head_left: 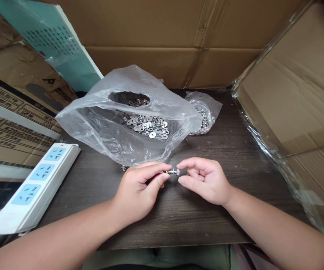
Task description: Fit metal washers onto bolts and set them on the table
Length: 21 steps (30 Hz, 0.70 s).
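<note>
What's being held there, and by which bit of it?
A small metal bolt, pinched at its left end by the left hand. The right hand has its fingers around the other end; whether they touch it is unclear.

Left hand (139, 189) pinches a bolt (174, 171), right hand (207, 182) loosely curled beside it; bag (162, 101) toward bench's (235, 150) far edge, power strip (40, 172) left.

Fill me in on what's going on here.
A person is handling small metal hardware over a dark tabletop. The left hand pinches a metal bolt; the right hand is at the bolt's other end, thumb and forefinger apart, though whether they touch it is hard to tell. Just beyond lies an open plastic bag with loose washers inside, and a smaller bag of metal parts sits to its right.
</note>
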### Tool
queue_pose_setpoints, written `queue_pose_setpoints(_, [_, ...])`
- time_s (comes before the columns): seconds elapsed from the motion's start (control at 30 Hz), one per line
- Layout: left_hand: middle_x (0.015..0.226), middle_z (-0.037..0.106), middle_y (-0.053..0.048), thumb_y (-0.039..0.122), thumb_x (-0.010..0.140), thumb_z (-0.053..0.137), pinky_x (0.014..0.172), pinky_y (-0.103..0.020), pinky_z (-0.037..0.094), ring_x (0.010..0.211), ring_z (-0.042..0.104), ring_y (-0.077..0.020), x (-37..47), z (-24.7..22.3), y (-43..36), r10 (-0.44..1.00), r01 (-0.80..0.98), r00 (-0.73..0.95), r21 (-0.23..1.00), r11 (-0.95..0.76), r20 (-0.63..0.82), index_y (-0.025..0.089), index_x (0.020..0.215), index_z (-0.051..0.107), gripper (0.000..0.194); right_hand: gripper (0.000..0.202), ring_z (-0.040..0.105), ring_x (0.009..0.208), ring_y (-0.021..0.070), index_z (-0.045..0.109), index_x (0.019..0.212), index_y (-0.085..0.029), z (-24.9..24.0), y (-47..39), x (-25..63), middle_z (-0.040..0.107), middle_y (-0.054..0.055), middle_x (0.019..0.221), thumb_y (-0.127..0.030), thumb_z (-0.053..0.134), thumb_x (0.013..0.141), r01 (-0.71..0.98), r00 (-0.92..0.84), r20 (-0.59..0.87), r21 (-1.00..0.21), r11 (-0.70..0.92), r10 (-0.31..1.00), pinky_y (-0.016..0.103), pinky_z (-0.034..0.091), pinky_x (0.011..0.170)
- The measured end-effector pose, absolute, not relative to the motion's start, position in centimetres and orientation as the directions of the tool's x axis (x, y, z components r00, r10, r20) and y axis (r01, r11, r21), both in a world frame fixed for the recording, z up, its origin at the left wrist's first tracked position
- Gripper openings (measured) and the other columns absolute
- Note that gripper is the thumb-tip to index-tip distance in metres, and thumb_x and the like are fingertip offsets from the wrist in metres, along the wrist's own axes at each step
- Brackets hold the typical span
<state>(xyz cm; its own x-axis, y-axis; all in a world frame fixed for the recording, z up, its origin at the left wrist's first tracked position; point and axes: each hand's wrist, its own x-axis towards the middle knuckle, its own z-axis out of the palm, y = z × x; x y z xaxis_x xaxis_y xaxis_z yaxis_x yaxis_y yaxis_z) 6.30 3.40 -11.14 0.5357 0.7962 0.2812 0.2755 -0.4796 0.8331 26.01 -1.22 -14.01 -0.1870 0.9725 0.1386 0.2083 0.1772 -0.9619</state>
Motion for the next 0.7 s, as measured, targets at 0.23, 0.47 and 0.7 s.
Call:
queue_pose_setpoints(0.23, [0.069, 0.067, -0.001, 0.018, 0.081, 0.058, 0.059, -0.009, 0.049, 0.062, 0.061, -0.0018, 6.26, -11.09, 3.50, 0.795, 0.278, 0.548, 0.841, -0.464, 0.258, 0.013, 0.090, 0.071, 0.017, 0.029, 0.020, 0.046, -0.0026, 0.064, 0.099, -0.008, -14.08, -1.22, 25.96, 0.020, -0.007, 0.049, -0.028, 0.063, 0.078, 0.281, -0.163, 0.150, -0.940, 0.192, 0.975, 0.012, 0.024, 0.047])
queue_pose_setpoints(0.47, [0.071, 0.068, -0.002, 0.018, 0.081, 0.058, 0.059, -0.009, 0.048, 0.064, 0.061, -0.0029, 6.32, -10.96, 3.45, 0.803, 0.283, 0.544, 0.848, -0.448, 0.243, 0.012, 0.090, 0.071, 0.017, 0.029, 0.021, 0.044, -0.0027, 0.065, 0.095, -0.006, -13.80, -1.07, 25.73, 0.022, -0.007, 0.047, -0.029, 0.062, 0.078, 0.292, -0.157, 0.154, -0.937, 0.195, 0.975, 0.011, 0.023, 0.046])
queue_pose_setpoints(0.7, [0.070, 0.067, -0.002, 0.019, 0.081, 0.058, 0.059, -0.009, 0.048, 0.063, 0.060, -0.0023, 6.31, -11.05, 3.53, 0.803, 0.277, 0.544, 0.851, -0.446, 0.244, 0.012, 0.090, 0.072, 0.018, 0.031, 0.022, 0.044, -0.0024, 0.067, 0.093, -0.006, -13.60, -1.06, 25.59, 0.024, -0.006, 0.045, -0.033, 0.061, 0.079, 0.294, -0.145, 0.120, -0.943, 0.158, 0.982, 0.012, 0.022, 0.045])
